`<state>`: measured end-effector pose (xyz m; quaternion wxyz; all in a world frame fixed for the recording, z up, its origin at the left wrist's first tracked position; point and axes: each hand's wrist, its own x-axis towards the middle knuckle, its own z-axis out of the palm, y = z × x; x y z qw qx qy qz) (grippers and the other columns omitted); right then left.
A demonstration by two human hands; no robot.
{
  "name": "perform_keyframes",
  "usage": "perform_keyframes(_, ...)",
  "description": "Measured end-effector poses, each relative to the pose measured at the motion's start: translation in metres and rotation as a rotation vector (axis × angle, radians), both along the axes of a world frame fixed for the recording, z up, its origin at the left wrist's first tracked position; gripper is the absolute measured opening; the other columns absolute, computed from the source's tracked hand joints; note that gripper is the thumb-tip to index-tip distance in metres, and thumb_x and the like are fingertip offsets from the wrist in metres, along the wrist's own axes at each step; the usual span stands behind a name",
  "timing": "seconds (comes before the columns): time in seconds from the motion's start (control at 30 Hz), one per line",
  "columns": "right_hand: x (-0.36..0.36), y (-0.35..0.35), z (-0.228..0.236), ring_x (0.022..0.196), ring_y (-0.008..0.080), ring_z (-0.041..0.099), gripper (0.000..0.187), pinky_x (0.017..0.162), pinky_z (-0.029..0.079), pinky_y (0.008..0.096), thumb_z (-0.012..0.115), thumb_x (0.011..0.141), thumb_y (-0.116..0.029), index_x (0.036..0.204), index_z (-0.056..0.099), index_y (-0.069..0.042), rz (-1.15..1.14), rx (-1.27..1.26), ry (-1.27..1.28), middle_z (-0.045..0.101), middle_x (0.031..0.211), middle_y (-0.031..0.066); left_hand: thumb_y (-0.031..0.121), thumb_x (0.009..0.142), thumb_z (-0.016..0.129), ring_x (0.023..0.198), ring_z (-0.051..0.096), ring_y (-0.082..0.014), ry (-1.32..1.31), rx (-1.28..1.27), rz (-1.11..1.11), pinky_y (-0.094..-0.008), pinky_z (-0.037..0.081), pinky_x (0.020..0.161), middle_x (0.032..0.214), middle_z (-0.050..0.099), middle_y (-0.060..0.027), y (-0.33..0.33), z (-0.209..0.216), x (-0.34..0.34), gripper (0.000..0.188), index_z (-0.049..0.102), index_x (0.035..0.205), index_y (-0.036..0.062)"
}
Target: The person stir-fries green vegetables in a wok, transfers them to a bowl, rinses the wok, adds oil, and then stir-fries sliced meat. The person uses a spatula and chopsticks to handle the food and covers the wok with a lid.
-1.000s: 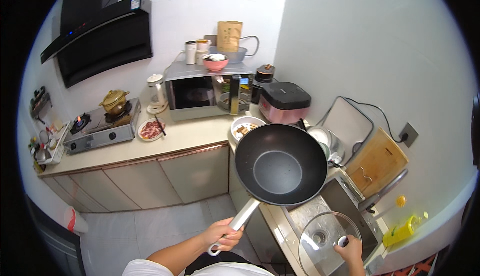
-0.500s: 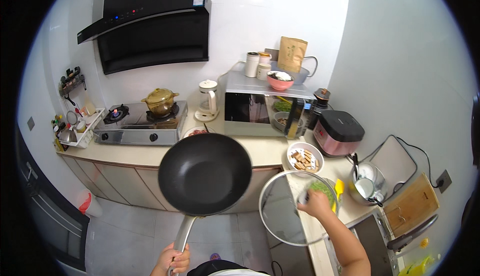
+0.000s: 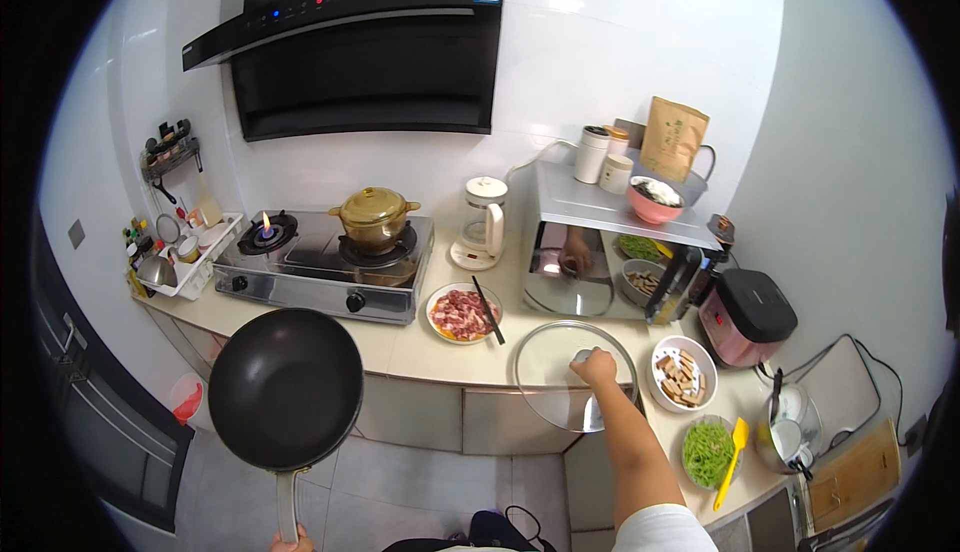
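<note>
My left hand (image 3: 292, 542), partly cut off by the lower edge, is closed around the metal handle of a black wok (image 3: 287, 387). The wok is tilted toward me, its inside bare, in front of the stove's counter. My right hand (image 3: 598, 367) grips the knob of a clear glass lid (image 3: 548, 384). That lid is over the counter's front edge, before the microwave; whether it touches the counter I cannot tell. Left of it, a plate of raw sliced meat (image 3: 462, 314) has black chopsticks (image 3: 489, 310) across its rim.
A flame burns on the left burner (image 3: 267, 233) of the gas stove; an amber lidded pot (image 3: 375, 220) stands on the right one. To the right are a white bowl of brown pieces (image 3: 684, 374), shredded greens (image 3: 708, 454), a yellow spatula (image 3: 733, 464) and a rice cooker (image 3: 747, 317).
The view has shifted. My right hand has carried the lid off the greens to the counter before the microwave. The wok has moved left toward the stove, uncovering the meat plate.
</note>
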<state>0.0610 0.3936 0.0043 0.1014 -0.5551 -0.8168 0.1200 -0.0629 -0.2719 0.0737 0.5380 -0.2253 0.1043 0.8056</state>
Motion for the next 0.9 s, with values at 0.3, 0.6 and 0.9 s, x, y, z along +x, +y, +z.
perform_keyframes(0.3, -0.044, 0.080, -0.025, 0.089, 0.0314, 0.062, 0.059, 0.078, 0.051, 0.0376, 0.071, 0.059, -0.042, 0.099, 0.059, 0.000, -0.076, 0.013, -0.061, 0.063, 0.096, 0.0193, 0.014, 0.085, 0.042, 0.044, 0.041, -0.0135, 0.309, 0.048, 0.237, -0.0284, 0.037, 0.038, 0.061, 0.045, -0.0049, 0.014, -0.017, -0.038, 0.014, 0.048, 0.089, 0.0021)
perform_keyframes(0.6, -0.057, 0.094, -0.055, 0.092, 0.0356, 0.056, 0.060, 0.082, 0.046, 0.0402, 0.077, 0.060, -0.030, 0.105, 0.053, 0.002, -0.119, 0.204, 0.117, 0.058, 0.099, 0.0225, 0.004, 0.081, 0.045, 0.039, 0.034, -0.0070, 0.438, -0.036, 0.464, -0.0242, 0.031, 0.032, 0.059, 0.038, -0.0007, 0.059, 0.007, -0.069, 0.023, 0.050, 0.103, -0.0020)
perform_keyframes(0.9, -0.070, 0.102, -0.075, 0.088, 0.0414, 0.054, 0.061, 0.080, 0.044, 0.0440, 0.078, 0.062, -0.031, 0.101, 0.048, 0.005, -0.137, 0.307, 0.156, 0.054, 0.096, 0.0262, 0.005, 0.083, 0.046, 0.040, 0.037, -0.0063, 0.471, 0.121, 0.387, -0.0233, 0.032, 0.033, 0.060, 0.039, 0.0002, 0.050, 0.004, -0.182, 0.021, 0.051, 0.102, -0.0025)
